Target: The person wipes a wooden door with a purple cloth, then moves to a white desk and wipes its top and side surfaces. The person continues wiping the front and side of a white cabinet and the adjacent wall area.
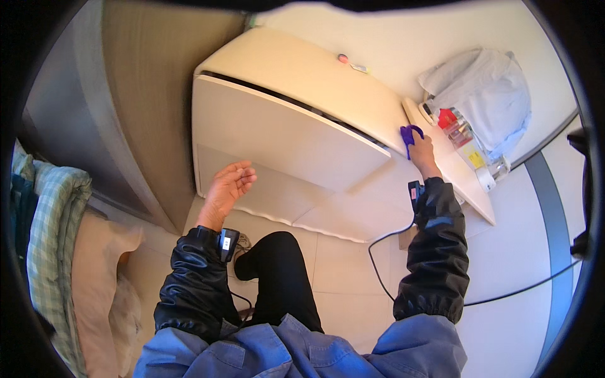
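My right hand (pixel 422 150) grips a purple cloth (pixel 410 137) at the right end of a cream cabinet top (pixel 302 75), beside a raised shelf. My left hand (pixel 232 182) hangs in front of the cabinet with its fingers loosely curled and apart, and holds nothing. Below the top, a wide pale front panel (pixel 283 123) stands slightly out, with a dark gap along its upper edge. A small red round object (pixel 342 58) and a small pale packet (pixel 360 69) lie at the back of the top.
Jars and small containers (pixel 458 130) crowd the cream shelf (pixel 472 201) at right, beside a pale plastic-like cover (pixel 496 99). A brown wooden panel (pixel 146 94) borders the cabinet at left. Checked bedding (pixel 56 212) lies at lower left. A black cable (pixel 520 288) runs by my right sleeve.
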The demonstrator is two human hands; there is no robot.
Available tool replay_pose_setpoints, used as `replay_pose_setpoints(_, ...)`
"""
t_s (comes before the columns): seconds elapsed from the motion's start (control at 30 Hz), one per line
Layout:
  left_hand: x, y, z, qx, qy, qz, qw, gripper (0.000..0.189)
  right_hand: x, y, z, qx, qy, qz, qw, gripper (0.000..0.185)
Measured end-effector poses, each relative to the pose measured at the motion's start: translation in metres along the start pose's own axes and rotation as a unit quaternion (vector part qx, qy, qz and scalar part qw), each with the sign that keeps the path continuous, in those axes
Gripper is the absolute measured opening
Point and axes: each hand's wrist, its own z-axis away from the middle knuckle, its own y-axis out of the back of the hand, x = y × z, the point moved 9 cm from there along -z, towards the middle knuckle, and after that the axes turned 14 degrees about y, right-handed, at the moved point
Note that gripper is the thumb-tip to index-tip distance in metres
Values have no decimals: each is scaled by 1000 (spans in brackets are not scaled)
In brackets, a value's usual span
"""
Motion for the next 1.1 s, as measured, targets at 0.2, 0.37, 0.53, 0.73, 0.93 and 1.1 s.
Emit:
replay_pose_setpoints(0.2, -17, 7, -3, -13, 41, -32, 999, 28, -44, -9, -57, -65, 44, 32, 996, 31)
replay_pose_setpoints(0.37, -28, 13, -3, 9, 76, -63, 995, 26, -204, 0, -144, -25, 226, -11, 974, 31)
replay_pose_setpoints(0.53, -26, 17, -4, 13, 73, -57, 996, 27, -412, 35, -198, -21, 366, -48, 929, 35)
replay_pose_setpoints(0.73, -22, 21, -1, 32, 68, -67, 995, 27, -516, 86, -170, 104, 430, -125, 888, 56)
replay_pose_setpoints(0.93, -23, 22, 7, 30, 71, -72, 994, 27, -370, 32, -176, 37, 321, -69, 944, 44)
replay_pose_setpoints(1.1, -36, 20, 4, 26, 83, -76, 993, 27, -165, -11, -125, -39, 134, 6, 990, 38)
